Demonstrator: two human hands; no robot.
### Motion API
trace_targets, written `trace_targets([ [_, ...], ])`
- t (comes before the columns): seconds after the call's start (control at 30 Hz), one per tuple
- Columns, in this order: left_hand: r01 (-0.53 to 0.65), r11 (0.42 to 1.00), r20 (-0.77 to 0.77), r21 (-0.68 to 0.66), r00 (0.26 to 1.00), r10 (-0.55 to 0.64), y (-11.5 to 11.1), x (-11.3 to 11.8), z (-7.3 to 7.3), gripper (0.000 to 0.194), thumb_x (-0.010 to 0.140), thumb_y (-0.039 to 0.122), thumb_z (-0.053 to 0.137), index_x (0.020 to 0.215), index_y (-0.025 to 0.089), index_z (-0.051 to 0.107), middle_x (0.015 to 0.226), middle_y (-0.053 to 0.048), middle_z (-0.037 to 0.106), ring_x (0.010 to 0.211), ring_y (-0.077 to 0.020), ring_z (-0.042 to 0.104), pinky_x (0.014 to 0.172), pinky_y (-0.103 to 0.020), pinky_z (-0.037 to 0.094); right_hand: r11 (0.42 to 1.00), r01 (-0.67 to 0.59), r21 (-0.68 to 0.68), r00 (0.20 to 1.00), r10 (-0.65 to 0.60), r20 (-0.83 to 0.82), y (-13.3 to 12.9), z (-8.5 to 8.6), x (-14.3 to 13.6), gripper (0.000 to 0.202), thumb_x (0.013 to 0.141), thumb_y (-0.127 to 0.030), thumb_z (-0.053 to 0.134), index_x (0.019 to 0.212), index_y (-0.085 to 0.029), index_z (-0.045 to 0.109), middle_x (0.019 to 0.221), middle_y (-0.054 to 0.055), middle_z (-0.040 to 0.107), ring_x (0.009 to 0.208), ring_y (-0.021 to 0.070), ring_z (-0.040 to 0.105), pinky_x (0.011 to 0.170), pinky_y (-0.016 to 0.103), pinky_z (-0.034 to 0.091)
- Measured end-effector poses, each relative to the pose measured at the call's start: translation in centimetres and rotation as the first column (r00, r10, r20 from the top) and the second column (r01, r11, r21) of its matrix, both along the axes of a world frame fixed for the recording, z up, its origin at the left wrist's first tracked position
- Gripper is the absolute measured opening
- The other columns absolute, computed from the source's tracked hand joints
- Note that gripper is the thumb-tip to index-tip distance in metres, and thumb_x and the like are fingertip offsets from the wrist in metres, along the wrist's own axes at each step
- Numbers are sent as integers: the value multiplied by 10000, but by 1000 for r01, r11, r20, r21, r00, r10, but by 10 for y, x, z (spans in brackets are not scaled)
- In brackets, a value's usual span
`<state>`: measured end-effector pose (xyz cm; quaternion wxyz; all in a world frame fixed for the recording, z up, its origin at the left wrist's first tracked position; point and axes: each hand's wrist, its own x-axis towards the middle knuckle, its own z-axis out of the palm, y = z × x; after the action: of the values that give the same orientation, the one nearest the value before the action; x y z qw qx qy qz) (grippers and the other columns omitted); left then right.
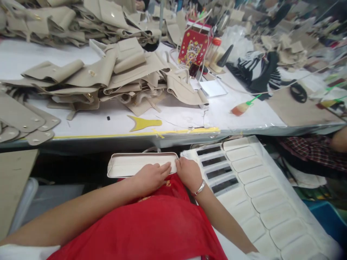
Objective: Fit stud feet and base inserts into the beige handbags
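Observation:
A long, shallow cream box-shaped piece (pixel 127 165) with thin upright walls lies over my lap, just below the table edge. My left hand (pixel 154 176) reaches over its near wall, fingers stretched along the inside toward the right end, the wall held between them and the thumb side. At the right end, my right hand (pixel 189 173) has its fingers curled and pinches the corner of the same piece. Beside my right arm, a white-covered board (pixel 251 144) carries rows of cream rounded panels (pixel 264 186) and several dark strips (pixel 221 169).
Stacked beige leather pieces (pixel 135 72) cover the worktable (pixel 176 112). A yellow cutout (pixel 143 123) lies near its front edge. Farther back are a red box (pixel 195 43), bottles and a brush (pixel 241 107). A blue bin (pixel 326 220) stands low at right, near another person's checked clothing (pixel 311 150).

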<state>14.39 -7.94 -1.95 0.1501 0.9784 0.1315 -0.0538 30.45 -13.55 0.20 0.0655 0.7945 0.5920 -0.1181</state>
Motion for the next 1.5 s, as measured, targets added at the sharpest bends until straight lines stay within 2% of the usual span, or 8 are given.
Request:
trace_targets([
  [0.17,0,1000,-4,18,1000,0,2,-5,2,459,888,355,402,1297,149,432,1338,-161,451,905,-252,610,742,-363,495,999,47,21,998,-46,-52,2,2,-2,343,941,-324,328,801,-147,586,753,96,672,726,195,646,616,252,405],
  [0.27,-5,1000,19,1,1000,5,2,-7,1,463,895,385,381,1292,155,438,1328,-144,468,913,-248,613,756,-354,496,994,112,-9,941,-109,-320,1,2,4,406,943,-390,315,726,-147,557,705,89,662,697,179,647,608,234,435],
  [0.37,-10,1000,50,-20,999,11,3,-11,0,456,892,386,391,1286,162,445,1336,-133,466,961,-241,604,786,-339,495,948,237,-210,603,-313,-734,0,-1,15,451,953,-435,236,738,-154,516,632,47,636,560,143,631,512,216,464],
  [0.47,-28,999,53,-23,998,29,4,-14,0,439,884,364,417,1275,169,454,1332,-122,474,993,-236,597,786,-332,501,872,285,-398,275,-472,-838,0,-6,26,289,935,-315,357,742,-150,496,632,17,625,529,124,629,464,193,478],
  [0.77,-28,998,65,-58,997,32,7,-15,1,415,886,383,421,1251,192,469,1316,-97,493,1015,-227,595,796,-323,499,868,237,-437,101,-470,-877,2,-15,38,204,823,-311,598,744,-129,554,670,21,642,568,103,639,490,158,513],
  [0.97,-30,996,62,-86,997,35,10,-12,0,412,874,360,445,1254,200,466,1307,-113,489,987,-220,602,790,-315,491,873,227,-432,156,-471,-868,1,-18,38,280,801,-405,601,737,-142,531,667,20,639,574,113,638,496,176,505],
  [1.23,15,1000,54,-9,998,-15,11,-9,-2,420,892,348,399,1248,139,477,1321,-104,489,901,-228,621,718,-342,513,971,-17,-238,848,-112,-518,9,-1,22,349,918,-343,341,659,-175,505,579,24,631,511,108,596,520,198,412],
  [1.5,19,1000,44,-20,999,-18,14,-8,-1,423,876,351,433,1239,140,484,1316,-94,496,887,-231,621,692,-344,515,968,-104,-229,929,12,-371,23,10,19,390,918,-301,313,622,-169,531,541,26,616,508,113,588,556,211,385],
])
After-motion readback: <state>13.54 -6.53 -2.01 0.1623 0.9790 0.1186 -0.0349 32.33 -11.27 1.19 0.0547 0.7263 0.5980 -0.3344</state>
